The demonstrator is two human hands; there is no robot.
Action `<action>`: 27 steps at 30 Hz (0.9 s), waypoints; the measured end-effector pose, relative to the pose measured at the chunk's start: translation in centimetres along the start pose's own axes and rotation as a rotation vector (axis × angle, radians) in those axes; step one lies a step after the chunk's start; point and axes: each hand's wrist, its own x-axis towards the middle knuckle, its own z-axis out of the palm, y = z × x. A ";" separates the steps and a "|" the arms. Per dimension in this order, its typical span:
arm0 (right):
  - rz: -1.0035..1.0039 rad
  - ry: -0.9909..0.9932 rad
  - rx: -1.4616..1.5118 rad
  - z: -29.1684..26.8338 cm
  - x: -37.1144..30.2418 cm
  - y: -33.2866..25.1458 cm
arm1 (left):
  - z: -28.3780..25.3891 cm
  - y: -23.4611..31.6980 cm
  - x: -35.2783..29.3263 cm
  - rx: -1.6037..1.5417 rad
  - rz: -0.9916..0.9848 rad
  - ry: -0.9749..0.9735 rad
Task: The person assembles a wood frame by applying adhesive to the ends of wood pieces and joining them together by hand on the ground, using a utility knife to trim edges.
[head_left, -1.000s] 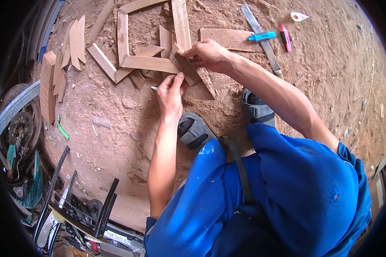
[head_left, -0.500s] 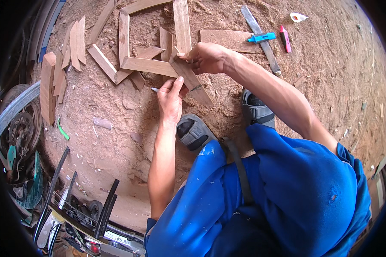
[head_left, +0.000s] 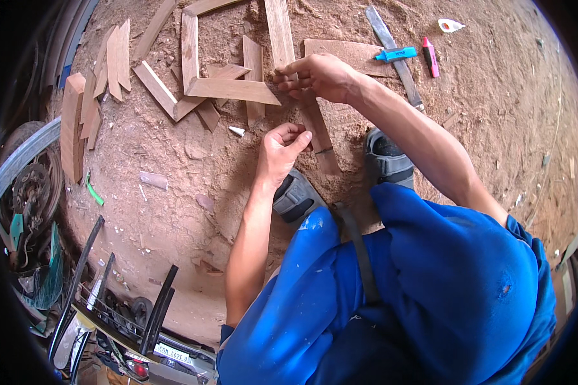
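Observation:
A short wooden strip (head_left: pixel 318 131) with a dark line across it slants between my hands, its upper end under my right hand. My right hand (head_left: pixel 324 78) bends its fingers over that end, where it meets a wooden frame (head_left: pixel 231 90). Lower down, my left hand (head_left: pixel 279 154) is closed, with thumb and fingers at the strip's left edge. The frame, made of angled strips, lies on the ground; its lower bar ends in a slanted cut close to my right fingers.
Loose wooden strips (head_left: pixel 114 61) lie left. At right are a board (head_left: pixel 340 56), a metal blade (head_left: pixel 404 83), a blue marker (head_left: pixel 395 54), a pink marker (head_left: pixel 430 58) and a white glue bottle (head_left: pixel 451 25). A small white cap (head_left: pixel 237 131) lies near my left hand. My sandalled feet (head_left: pixel 387 157) are close by.
The strip has turned steeper and shifted right, away from the frame's lower bar end. My left hand has moved right and slightly down; my right hand has moved slightly right.

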 end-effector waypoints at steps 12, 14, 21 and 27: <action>-0.167 -0.047 -0.142 -0.7 -0.9 0.5 | 0.0 -0.1 -0.3 -0.021 0.152 0.083; -0.172 -0.053 -0.152 -0.9 -0.5 0.7 | 0.5 0.1 -0.6 -0.029 0.156 0.097; -0.165 -0.061 -0.129 -0.9 -0.7 1.0 | 1.5 0.2 -0.8 -0.087 0.184 0.146; -0.168 -0.037 -0.125 -1.2 -0.8 1.5 | 2.9 0.3 -0.6 -0.110 0.200 0.223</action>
